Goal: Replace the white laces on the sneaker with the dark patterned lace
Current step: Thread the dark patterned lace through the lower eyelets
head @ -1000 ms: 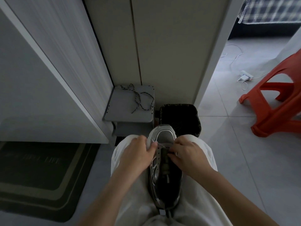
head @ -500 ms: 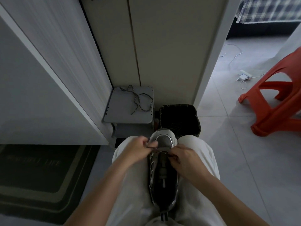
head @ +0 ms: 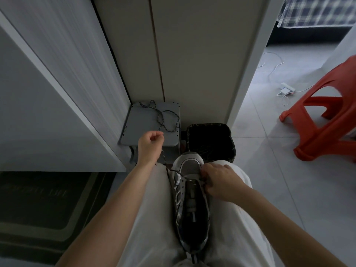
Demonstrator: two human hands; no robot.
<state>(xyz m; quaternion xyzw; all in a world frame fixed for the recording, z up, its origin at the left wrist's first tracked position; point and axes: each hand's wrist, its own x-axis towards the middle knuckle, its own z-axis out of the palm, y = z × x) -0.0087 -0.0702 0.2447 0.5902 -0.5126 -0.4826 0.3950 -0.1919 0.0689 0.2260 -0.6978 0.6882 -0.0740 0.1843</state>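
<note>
A grey and silver sneaker (head: 191, 205) lies between my thighs, toe pointing away from me. A dark patterned lace (head: 166, 166) runs taut from the sneaker's front eyelets up and left to my left hand (head: 150, 145), which pinches it above the grey stool. My right hand (head: 219, 182) grips the sneaker's right side near the toe, fingers at the front eyelets. A second dark patterned lace (head: 163, 117) lies in loose loops on the grey stool (head: 134, 130). I see no white lace.
A black-lined waste bin (head: 211, 140) stands just beyond the sneaker's toe. White cabinet doors rise on the left and ahead. A dark doormat (head: 38, 205) lies at the lower left. An orange plastic stool (head: 327, 122) and a white charger with cable (head: 287, 90) are on the tiled floor at right.
My left hand has risen from the sneaker's toe up and left, drawing the dark lace out through the front eyelets. My right hand stays at the shoe's right side.
</note>
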